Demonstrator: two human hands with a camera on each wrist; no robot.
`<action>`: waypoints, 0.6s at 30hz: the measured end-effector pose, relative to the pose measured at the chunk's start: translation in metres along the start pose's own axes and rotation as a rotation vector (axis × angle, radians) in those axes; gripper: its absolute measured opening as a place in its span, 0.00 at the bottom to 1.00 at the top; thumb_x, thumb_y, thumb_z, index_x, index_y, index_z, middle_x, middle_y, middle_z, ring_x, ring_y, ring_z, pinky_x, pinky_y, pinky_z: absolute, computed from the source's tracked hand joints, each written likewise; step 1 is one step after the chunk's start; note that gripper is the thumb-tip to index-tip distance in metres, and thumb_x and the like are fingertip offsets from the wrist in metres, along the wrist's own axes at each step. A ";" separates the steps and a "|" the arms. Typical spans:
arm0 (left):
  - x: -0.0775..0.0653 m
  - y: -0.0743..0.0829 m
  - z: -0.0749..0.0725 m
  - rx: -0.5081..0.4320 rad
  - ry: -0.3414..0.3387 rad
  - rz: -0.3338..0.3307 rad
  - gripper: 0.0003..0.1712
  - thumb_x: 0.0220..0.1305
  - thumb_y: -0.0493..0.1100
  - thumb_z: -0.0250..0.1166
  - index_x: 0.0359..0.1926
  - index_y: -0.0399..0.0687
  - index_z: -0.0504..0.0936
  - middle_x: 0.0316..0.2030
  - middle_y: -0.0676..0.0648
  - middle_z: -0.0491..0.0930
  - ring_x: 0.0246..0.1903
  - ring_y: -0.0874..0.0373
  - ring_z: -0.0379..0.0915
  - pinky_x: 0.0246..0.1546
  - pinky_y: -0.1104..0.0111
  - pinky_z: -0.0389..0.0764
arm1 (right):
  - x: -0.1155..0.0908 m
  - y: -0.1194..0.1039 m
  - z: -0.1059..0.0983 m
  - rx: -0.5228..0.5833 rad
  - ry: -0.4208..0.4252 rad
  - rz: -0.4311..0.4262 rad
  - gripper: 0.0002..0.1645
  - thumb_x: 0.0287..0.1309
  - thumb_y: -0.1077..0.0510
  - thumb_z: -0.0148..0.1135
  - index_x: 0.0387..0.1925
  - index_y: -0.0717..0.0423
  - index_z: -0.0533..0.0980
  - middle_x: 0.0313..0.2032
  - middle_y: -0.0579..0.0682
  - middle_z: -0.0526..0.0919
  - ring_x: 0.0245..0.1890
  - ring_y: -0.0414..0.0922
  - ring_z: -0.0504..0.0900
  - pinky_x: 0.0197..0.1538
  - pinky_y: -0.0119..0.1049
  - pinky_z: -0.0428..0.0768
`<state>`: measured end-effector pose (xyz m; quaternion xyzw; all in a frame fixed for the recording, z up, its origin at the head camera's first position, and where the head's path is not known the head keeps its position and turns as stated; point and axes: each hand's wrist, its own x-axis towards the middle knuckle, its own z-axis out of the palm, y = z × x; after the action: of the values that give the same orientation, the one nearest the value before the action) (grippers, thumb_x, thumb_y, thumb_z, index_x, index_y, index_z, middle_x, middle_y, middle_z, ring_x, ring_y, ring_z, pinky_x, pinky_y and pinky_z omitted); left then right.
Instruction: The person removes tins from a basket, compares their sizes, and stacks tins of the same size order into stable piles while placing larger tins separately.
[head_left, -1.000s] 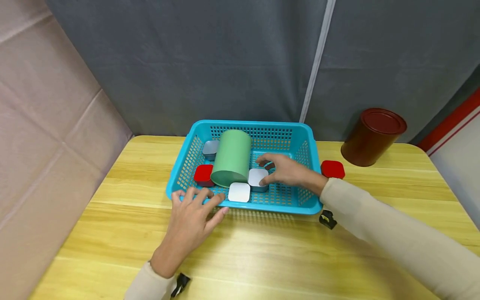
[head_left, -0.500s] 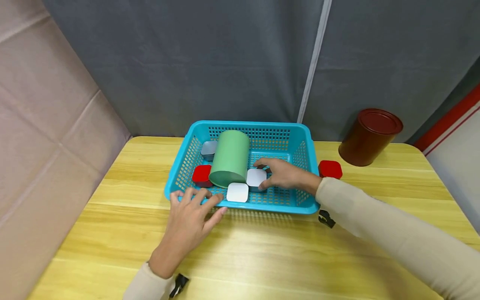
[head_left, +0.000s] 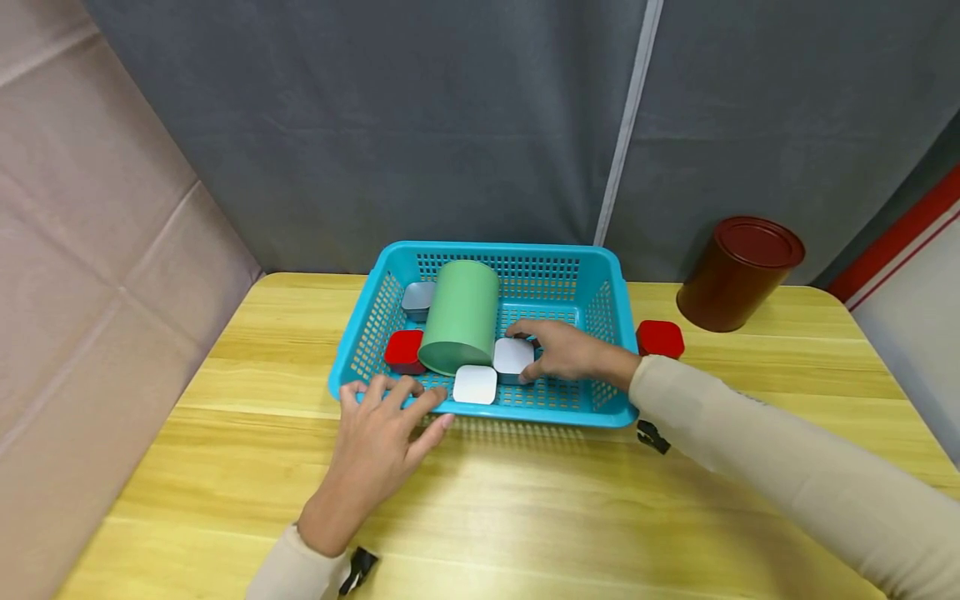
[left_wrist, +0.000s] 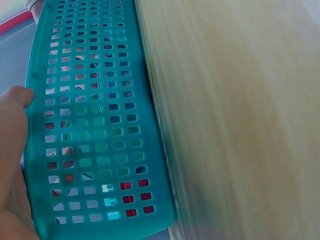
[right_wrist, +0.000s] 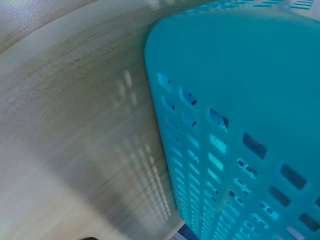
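My right hand (head_left: 570, 350) reaches into the blue plastic basket (head_left: 352, 333), thumb and fingers around a small square tin with a white lid (head_left: 513, 355). That tin stands on the basket floor, against a light green cylinder (head_left: 463, 312) lying on its side. Another white-lidded square tin (head_left: 475, 384) sits by the front wall. To the cylinder's left are a red-lidded tin (head_left: 404, 350) and a grey tin (head_left: 417, 298). My left hand (head_left: 382, 442) holds the basket's front rim near the left corner, fingers bent over it; the thumb (left_wrist: 22, 96) shows at the rim in the left wrist view.
Right of the basket, a red square tin (head_left: 661, 338) stands on the wooden table (head_left: 525, 517), partly behind my forearm. A tall dark red canister (head_left: 738, 273) stands farther right at the back. A grey curtain (head_left: 412, 125) hangs behind the table's far edge.
The right hand's fingers have lowered slightly and drawn closer around the white-lidded tin. The left hand stays on the rim. The whole head view has shifted a little.
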<state>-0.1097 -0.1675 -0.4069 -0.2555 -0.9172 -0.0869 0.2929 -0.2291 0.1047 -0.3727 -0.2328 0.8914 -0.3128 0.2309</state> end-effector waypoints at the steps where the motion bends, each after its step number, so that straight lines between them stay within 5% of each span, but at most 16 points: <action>1: 0.000 0.000 0.000 -0.001 0.000 0.000 0.37 0.82 0.70 0.37 0.48 0.59 0.89 0.36 0.49 0.81 0.39 0.46 0.73 0.42 0.43 0.66 | 0.000 0.000 0.000 -0.005 0.001 -0.002 0.39 0.60 0.60 0.75 0.71 0.58 0.71 0.67 0.60 0.77 0.63 0.56 0.76 0.67 0.51 0.76; 18: 0.000 -0.001 0.000 -0.008 -0.009 -0.005 0.36 0.82 0.70 0.37 0.48 0.59 0.89 0.36 0.50 0.81 0.38 0.47 0.73 0.42 0.42 0.65 | -0.001 0.001 -0.001 -0.029 0.020 -0.027 0.35 0.61 0.64 0.70 0.69 0.59 0.73 0.66 0.59 0.78 0.60 0.54 0.77 0.63 0.49 0.78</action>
<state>-0.1104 -0.1685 -0.4068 -0.2546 -0.9188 -0.0903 0.2877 -0.2291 0.1065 -0.3718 -0.2452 0.8949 -0.3052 0.2144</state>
